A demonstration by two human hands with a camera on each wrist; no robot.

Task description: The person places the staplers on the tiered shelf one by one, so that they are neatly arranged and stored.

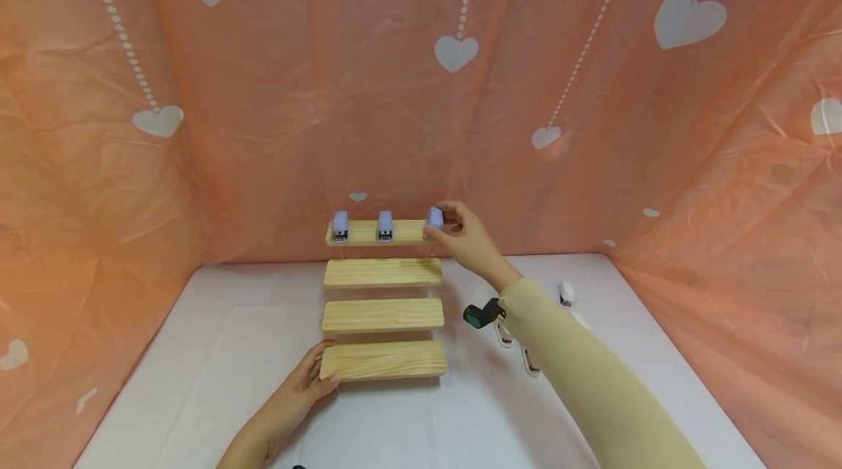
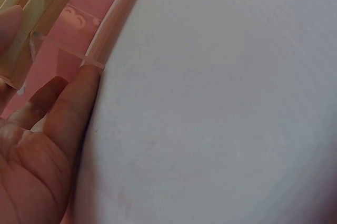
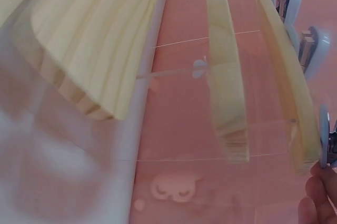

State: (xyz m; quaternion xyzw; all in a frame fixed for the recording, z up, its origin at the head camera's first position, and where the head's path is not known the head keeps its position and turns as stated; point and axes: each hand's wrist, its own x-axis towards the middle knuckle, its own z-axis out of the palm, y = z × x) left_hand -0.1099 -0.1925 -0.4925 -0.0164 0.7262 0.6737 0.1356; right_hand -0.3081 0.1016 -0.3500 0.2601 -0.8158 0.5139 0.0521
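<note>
A stand of several pale wooden shelves (image 1: 383,315) rises in steps, with clear side supports showing in the wrist views. My right hand (image 1: 470,241) pinches a small lilac stapler (image 1: 434,217) at the right end of the top shelf (image 1: 406,231). Two matching staplers stand on that shelf, one at the left end (image 1: 340,225) and one in the middle (image 1: 384,225). In the right wrist view, fingertips (image 3: 318,195) are at the held stapler's base, right beside the shelf's end. My left hand (image 1: 289,396) grips the left end of the lowest shelf (image 1: 384,361), thumb at its front edge.
Right of the stand, a white stapler (image 1: 566,294) stands on the white tabletop (image 1: 217,352). More staplers (image 1: 531,361) lie partly hidden by the right sleeve (image 1: 579,359). A pink curtain with white hearts (image 1: 388,104) hangs behind and at both sides.
</note>
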